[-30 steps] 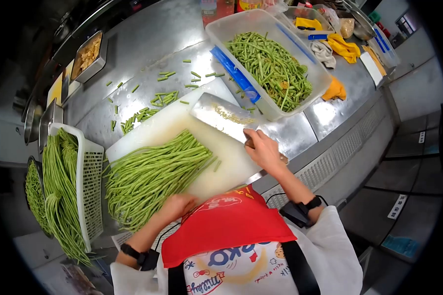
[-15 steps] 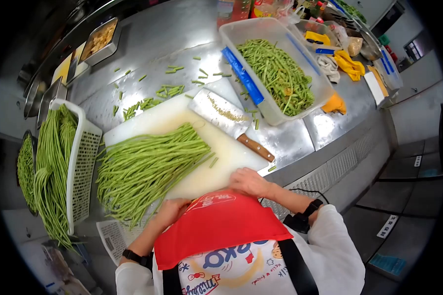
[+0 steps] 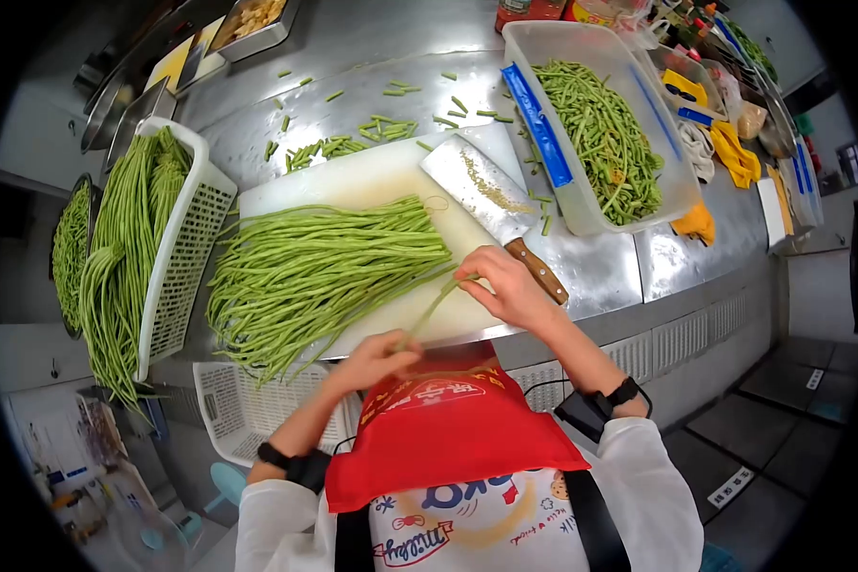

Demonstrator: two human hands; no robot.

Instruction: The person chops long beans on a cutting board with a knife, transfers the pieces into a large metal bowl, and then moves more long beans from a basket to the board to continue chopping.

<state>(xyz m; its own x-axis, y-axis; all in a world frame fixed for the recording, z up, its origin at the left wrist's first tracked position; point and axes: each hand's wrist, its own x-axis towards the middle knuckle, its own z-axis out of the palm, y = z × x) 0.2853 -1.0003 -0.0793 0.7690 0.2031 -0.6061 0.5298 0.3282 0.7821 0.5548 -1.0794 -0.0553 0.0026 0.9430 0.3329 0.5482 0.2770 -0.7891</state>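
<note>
A thin strand of long bean [image 3: 434, 307] stretches between my two hands above the near edge of the white cutting board [image 3: 305, 195]. My left hand [image 3: 379, 360] is closed on its lower end. With thumb and fingers, my right hand [image 3: 505, 286] pinches the other end, close to the cleaver's handle. On the board lies a big bundle of long green beans [image 3: 329, 262], spread to the left. The cleaver [image 3: 477, 186] rests flat at the board's right side, bits of green on its blade.
To the left, a white basket [image 3: 186, 253] holds more long beans. A clear plastic tub [image 3: 596, 224] of cut beans stands at the right. Cut pieces [image 3: 338, 146] lie scattered behind the board. Another white basket [image 3: 248, 410] sits below the counter edge.
Both hands have risen from the counter edge beside the apron and now hold a bean between them. The camera view has shifted, so the counter appears higher and further right.
</note>
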